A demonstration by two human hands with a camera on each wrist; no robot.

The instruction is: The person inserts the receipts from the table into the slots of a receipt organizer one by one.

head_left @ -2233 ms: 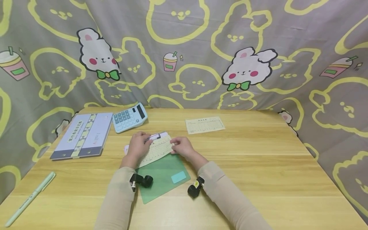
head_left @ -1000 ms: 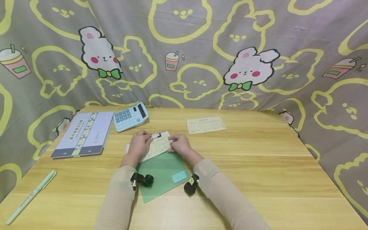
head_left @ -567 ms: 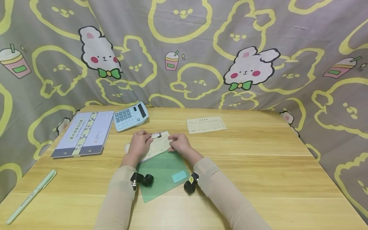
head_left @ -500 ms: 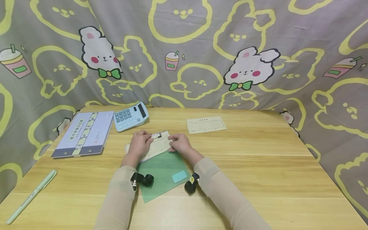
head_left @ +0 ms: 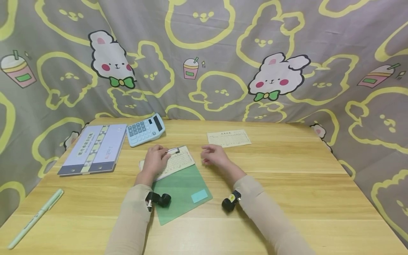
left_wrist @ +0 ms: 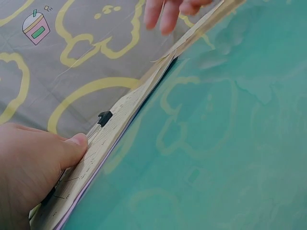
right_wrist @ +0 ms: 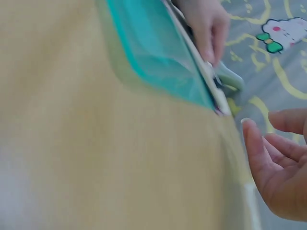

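Observation:
A translucent green clipboard (head_left: pixel 178 196) with a light blue label (head_left: pixel 199 196) lies tilted before me. Printed cream slips (head_left: pixel 179 163) lie along its top, beneath the metal clip (head_left: pixel 173 151). My left hand (head_left: pixel 155 161) grips the clipboard at the clip; the left wrist view shows its thumb (left_wrist: pixel 76 146) over the clip, other fingers mostly hidden. Off the slips' right end, my right hand (head_left: pixel 216 156) hovers with nothing in it. Its fingers are loosely bent and thumb apart in the right wrist view.
A single slip (head_left: pixel 228 138) lies towards the back. Left of the clipboard are a light blue calculator (head_left: pixel 146 130) and a lilac account book (head_left: pixel 92 149). A pale green pen (head_left: pixel 35 219) lies at front left. Patterned cloth (head_left: pixel 220 88) hangs behind the table.
My right hand has let go of the slips' right end and moved right, away from the clipboard. Earlier the slips were lowered flat onto the board. The left hand has stayed at the clip.

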